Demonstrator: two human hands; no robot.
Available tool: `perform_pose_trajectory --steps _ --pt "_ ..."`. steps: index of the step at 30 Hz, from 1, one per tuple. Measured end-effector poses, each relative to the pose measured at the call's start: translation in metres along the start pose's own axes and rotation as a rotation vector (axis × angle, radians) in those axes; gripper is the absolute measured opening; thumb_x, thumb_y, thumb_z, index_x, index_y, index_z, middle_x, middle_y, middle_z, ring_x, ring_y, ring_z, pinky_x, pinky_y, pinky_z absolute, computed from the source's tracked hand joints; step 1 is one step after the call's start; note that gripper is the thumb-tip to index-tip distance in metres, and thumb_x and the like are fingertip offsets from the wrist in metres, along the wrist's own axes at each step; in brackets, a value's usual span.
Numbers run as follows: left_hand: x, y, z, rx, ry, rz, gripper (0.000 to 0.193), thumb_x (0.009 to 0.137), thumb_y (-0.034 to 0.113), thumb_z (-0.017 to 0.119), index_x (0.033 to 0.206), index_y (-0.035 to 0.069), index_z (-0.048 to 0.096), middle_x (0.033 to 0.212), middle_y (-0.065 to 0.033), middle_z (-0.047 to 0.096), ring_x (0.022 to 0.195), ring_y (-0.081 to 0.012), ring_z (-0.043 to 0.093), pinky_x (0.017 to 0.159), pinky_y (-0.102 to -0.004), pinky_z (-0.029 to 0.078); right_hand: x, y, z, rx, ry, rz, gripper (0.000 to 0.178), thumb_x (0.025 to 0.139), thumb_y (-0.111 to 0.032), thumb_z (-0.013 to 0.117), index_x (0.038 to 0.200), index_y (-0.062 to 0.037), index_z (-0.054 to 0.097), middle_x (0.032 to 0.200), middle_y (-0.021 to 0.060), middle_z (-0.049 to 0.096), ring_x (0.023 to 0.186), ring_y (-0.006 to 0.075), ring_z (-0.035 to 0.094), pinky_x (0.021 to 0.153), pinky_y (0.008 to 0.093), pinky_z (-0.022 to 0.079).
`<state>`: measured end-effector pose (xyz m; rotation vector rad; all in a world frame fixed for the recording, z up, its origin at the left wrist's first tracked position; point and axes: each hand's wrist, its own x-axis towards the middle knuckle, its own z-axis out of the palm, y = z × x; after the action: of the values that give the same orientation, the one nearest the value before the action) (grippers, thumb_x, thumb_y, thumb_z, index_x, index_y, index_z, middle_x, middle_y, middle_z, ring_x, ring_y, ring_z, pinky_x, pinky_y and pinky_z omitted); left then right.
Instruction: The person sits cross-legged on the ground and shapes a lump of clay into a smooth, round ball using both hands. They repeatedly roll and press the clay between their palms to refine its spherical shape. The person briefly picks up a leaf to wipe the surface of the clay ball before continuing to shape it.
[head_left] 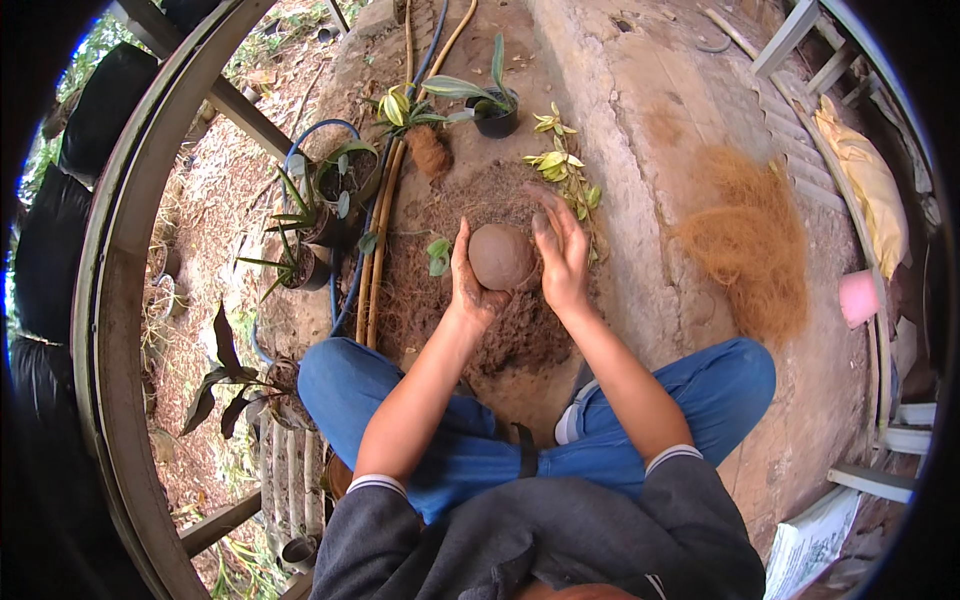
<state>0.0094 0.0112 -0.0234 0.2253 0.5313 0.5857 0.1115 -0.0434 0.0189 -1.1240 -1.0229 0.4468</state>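
Observation:
A smooth, brown, round mud ball [501,257] sits in my left hand [474,284], whose fingers and thumb curve around its left and lower sides. My right hand [565,252] is at the ball's right side, fingers stretched out and smeared with soil; whether it touches the ball I cannot tell. Below and around both hands, a heap of dark loose soil [518,335] lies on the ground in front of my crossed legs. A small green-leaved cutting [438,257] lies left of the ball. Yellow-green leafy stems [563,165] rest beyond my right hand.
Orange-brown coconut fibre [745,245] is piled at the right, with a small clump [428,152] ahead. A black pot [495,112] holds a striped plant. Potted plants [305,265] and hoses [375,240] line the left. A pink object [858,298] stands far right.

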Motion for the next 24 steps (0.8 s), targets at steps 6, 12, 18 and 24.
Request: perform_pose_trajectory --steps 6,12,18,24 --pt "-0.011 -0.009 0.023 0.461 0.126 0.030 0.097 0.073 0.084 0.027 0.136 0.010 0.033 0.134 -0.0147 0.040 0.125 -0.0282 0.042 0.104 -0.0468 0.035 -0.009 0.014 -0.003 -0.324 -0.121 0.295 0.033 0.082 -0.024 0.068 0.103 0.0013 0.064 0.115 0.0153 0.061 0.116 0.0304 0.052 0.095 0.0364 0.043" --pt "-0.004 0.002 0.015 0.177 0.052 -0.009 0.086 0.076 0.079 0.039 0.128 0.010 0.040 0.126 -0.0169 0.047 0.111 -0.0287 0.054 0.090 -0.0481 0.050 0.004 0.019 -0.018 0.190 0.050 0.145 0.047 0.092 -0.033 0.055 0.121 0.0038 0.053 0.124 0.0159 0.054 0.118 0.0272 0.050 0.100 0.0397 0.040" --pt "-0.014 -0.001 0.025 0.497 -0.046 -0.042 0.083 0.082 0.075 0.031 0.138 0.013 0.032 0.134 -0.0142 0.042 0.127 -0.0277 0.040 0.102 -0.0475 0.038 -0.006 0.023 -0.014 -0.115 -0.155 0.222 0.062 0.091 -0.057 0.043 0.113 -0.0020 0.061 0.126 0.0153 0.053 0.122 0.0307 0.046 0.103 0.0430 0.036" --pt "0.004 -0.006 -0.003 0.024 -0.083 0.004 0.074 0.086 0.069 0.035 0.134 0.012 0.036 0.131 -0.0148 0.044 0.117 -0.0289 0.052 0.094 -0.0442 0.050 0.003 0.032 -0.019 0.109 0.055 0.189 0.057 0.094 -0.050 0.039 0.121 -0.0022 0.053 0.127 0.0153 0.052 0.126 0.0285 0.042 0.110 0.0430 0.027"
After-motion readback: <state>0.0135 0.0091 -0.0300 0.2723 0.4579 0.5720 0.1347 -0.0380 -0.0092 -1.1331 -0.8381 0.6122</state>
